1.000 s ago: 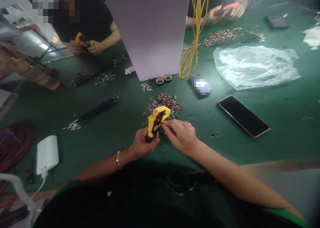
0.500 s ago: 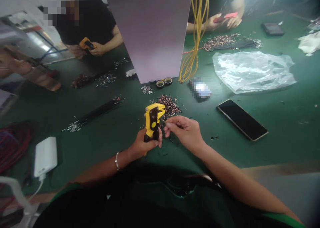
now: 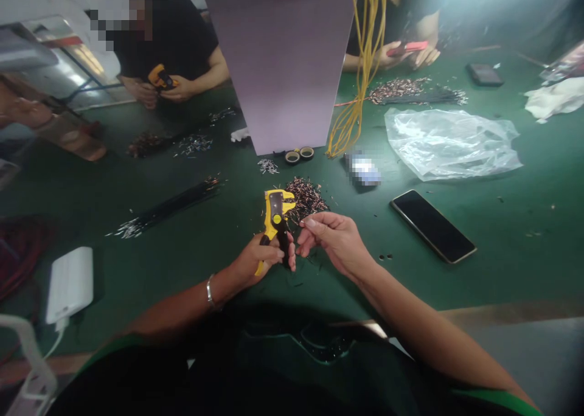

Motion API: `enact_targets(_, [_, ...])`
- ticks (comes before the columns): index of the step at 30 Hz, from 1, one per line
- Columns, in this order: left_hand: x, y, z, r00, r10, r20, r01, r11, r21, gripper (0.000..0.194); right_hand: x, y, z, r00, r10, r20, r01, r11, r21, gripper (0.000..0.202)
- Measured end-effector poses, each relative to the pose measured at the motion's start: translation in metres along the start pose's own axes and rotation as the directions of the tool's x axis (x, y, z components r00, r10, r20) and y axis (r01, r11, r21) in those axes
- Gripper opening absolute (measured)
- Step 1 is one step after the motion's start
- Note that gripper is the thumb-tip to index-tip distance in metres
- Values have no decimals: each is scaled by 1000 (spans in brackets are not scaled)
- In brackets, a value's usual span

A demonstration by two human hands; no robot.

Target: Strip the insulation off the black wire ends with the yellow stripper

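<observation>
My left hand (image 3: 261, 256) is wrapped around the handles of a yellow and black wire stripper (image 3: 276, 212), its head upright and its jaws turned to the right. Close beside the jaws, my right hand (image 3: 335, 239) pinches a thin short wire (image 3: 302, 223) between thumb and forefinger; only a small tip of it shows. Its other fingers are curled in. Just behind the tool lies a pile of short black wire pieces with copper ends (image 3: 308, 197). A few dark scraps are scattered on the green table (image 3: 219, 306) below my hands.
A bundle of black wires (image 3: 168, 209) and a white power bank (image 3: 70, 285) lie left. To the right are a phone (image 3: 433, 226) and a clear plastic bag (image 3: 451, 145). Tape rolls (image 3: 300, 155) sit before an upright panel (image 3: 283, 69). Two co-workers hold tools across the table.
The wire stripper has turned slightly in my left hand, and its handles look more spread. My right hand keeps its pinch near the jaws. The whole view has shifted a little.
</observation>
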State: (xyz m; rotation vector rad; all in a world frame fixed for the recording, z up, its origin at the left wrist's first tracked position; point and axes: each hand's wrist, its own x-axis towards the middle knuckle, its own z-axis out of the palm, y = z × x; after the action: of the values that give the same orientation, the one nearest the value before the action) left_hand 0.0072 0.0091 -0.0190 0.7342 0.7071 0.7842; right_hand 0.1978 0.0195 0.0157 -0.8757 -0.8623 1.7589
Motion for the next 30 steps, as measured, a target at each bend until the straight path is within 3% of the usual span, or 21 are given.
enact_targets(6, [0,-2,-3,999,-53,-6,52,996,-69,31,11,0,-8,997,6,-76,-13,996,-91,27])
enact_targets(10, [1,-3,-2,999,-47,21,48,996,-70,29,33,-5,-17,992,-13,-124,-14,975,-220,23])
enact_targets(17, [0,-6,-4,997,-69,30,71,995,-71,30,109,-17,-17,981,-89,-174,21,932,-362,10])
enact_targets(22, [0,-4,-4,996,-84,28,86,994,-67,33,157,-26,-6,986,-122,-117,66,914,-402,8])
enact_targets(25, [0,-3,-4,996,-88,16,89,993,-72,34,163,-26,-9,977,-172,-125,102,894,-436,13])
enact_targets(30, [0,-5,-3,996,-92,22,93,993,-79,33,138,-13,-28,971,-158,-177,41,846,-532,13])
